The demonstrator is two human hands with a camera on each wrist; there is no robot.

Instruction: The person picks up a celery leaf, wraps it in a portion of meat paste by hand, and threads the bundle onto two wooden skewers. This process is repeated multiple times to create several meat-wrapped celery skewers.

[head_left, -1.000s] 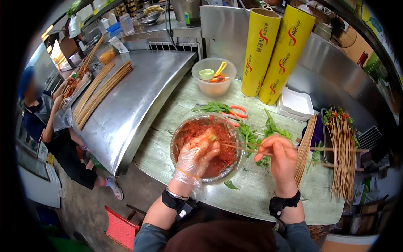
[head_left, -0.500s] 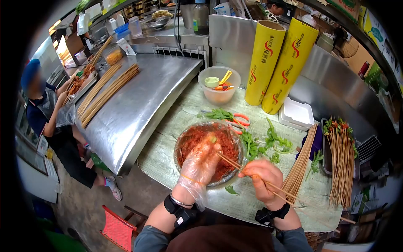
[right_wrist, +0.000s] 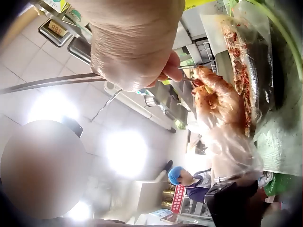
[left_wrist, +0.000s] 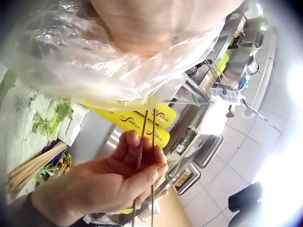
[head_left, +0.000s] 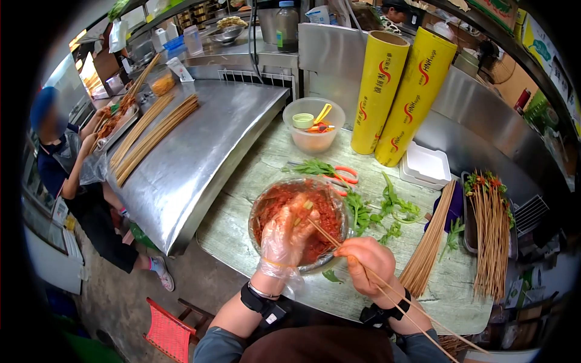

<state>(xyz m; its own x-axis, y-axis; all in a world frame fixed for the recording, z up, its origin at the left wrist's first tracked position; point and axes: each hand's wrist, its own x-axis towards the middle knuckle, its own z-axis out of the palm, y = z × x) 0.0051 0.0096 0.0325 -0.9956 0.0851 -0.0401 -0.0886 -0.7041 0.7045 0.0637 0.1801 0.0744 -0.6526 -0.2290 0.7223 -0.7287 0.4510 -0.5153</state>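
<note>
My left hand (head_left: 284, 236), in a clear plastic glove with a band at the wrist, is over a bowl (head_left: 250, 221) of red, sauce-coated mixture (head_left: 271, 206). Its curled fingers hold a red-coated morsel with a pale green piece (head_left: 308, 206) showing on top. Bare, my right hand (head_left: 366, 263) pinches two thin wooden skewers (left_wrist: 152, 203) just right of the bowl. Their far ends meet the morsel at the left fingertips, and the long rear ends slant down to the right past my wrist. The glove hides how deep the tips go.
Leafy greens (head_left: 360, 212) and orange-handled scissors (head_left: 346, 174) lie behind the bowl. To the right are a skewer bundle (head_left: 431, 242) and a tray of loaded skewers (head_left: 490, 242). Yellow film rolls (head_left: 378, 91) stand behind. Another person (head_left: 72, 157) works beyond the steel table (head_left: 224, 109).
My right hand has come left and down, nearer the bowl. The skewers have swung from nearly level to a slant down toward me. My left hand stays over the bowl.
</note>
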